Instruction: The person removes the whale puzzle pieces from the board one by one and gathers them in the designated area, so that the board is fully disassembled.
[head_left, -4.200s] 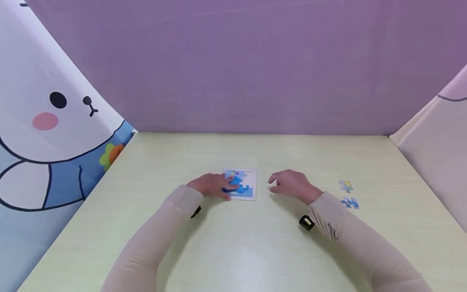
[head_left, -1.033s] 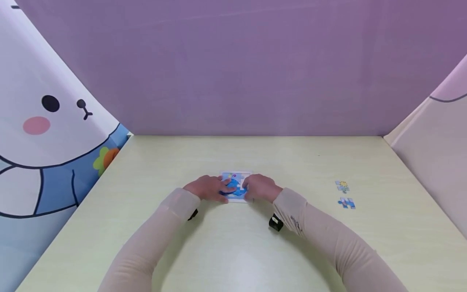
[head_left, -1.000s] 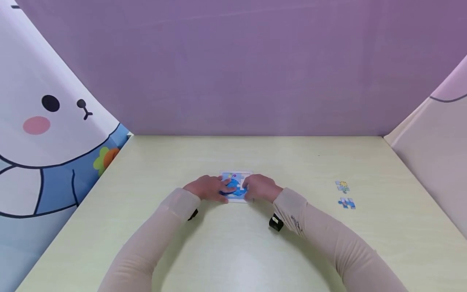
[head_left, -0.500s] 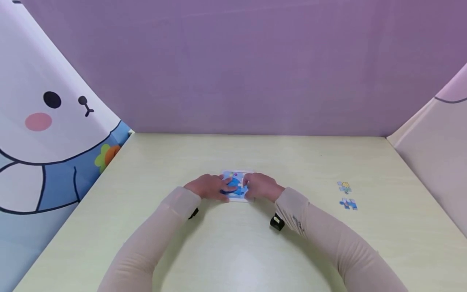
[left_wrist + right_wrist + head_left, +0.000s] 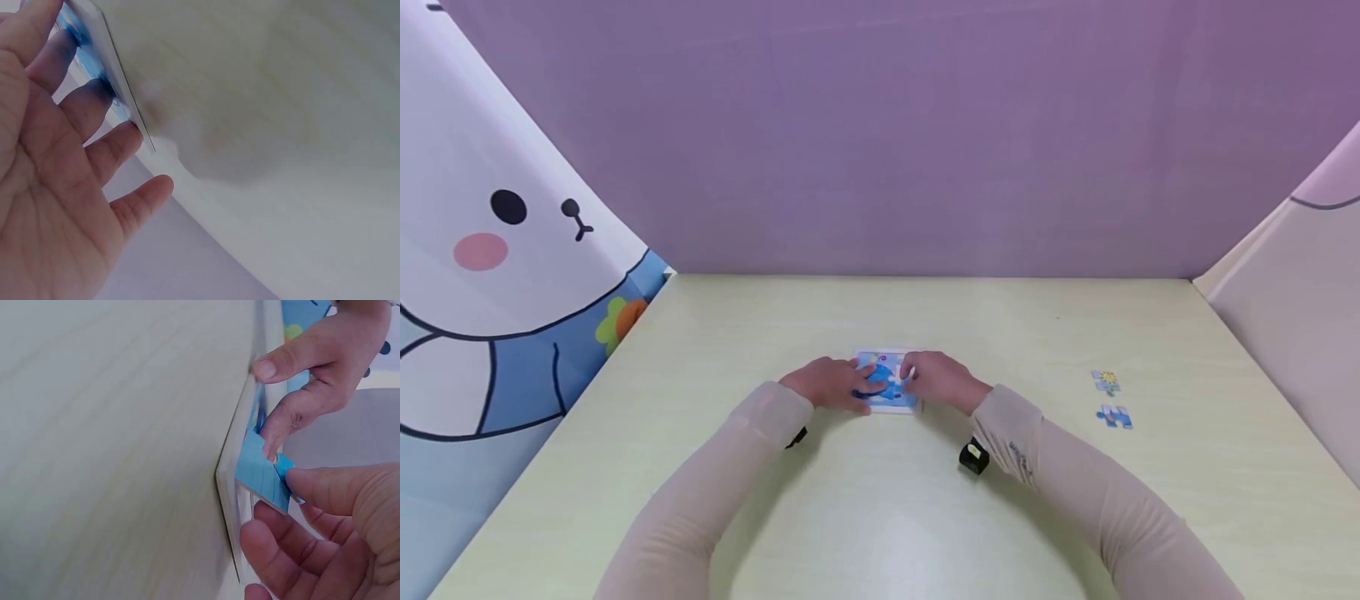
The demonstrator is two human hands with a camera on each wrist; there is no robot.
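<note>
Puzzle board point(image 5: 891, 387) flat on the pale green table point(image 5: 880, 517), roughly mid-table, a little toward the near side. Close to square, so no clear long axis from the head view; edges running about parallel to the table's edges, picture side up, blue whale-like shape on it.

Left hand point(image 5: 831, 383) resting on the board's left part, fingers point(image 5: 94, 103) stretched out straight and spread, tips pressed flat on the blue picture. Nothing gripped there, just pressing down. Thumb off the board, over the table.

Right hand point(image 5: 936, 379) at the board's right edge, holding a blue puzzle piece point(image 5: 265, 472) pinched between thumb and forefinger. Piece tilted, one edge down at the board's surface, the other edge raised toward the thumb; long side running along the board's right border in the right wrist view. Remaining fingers point(image 5: 275, 544) curled beneath, against the rim of the board. Left hand's fingertips seen beyond the piece in that same view, touching the picture just beside it.

Off to the right, well apart from the hands: two loose puzzle pieces, a yellow-and-blue piece point(image 5: 1106, 382) farther back and a blue-and-white piece point(image 5: 1115, 416) nearer, close to each other but not touching.

Black wrist camera point(image 5: 973, 457) under the right forearm. Purple back wall point(image 5: 887, 142) behind the table, cartoon rabbit panel point(image 5: 497, 275) along the left side, pale panel point(image 5: 1292, 275) along the right.
</note>
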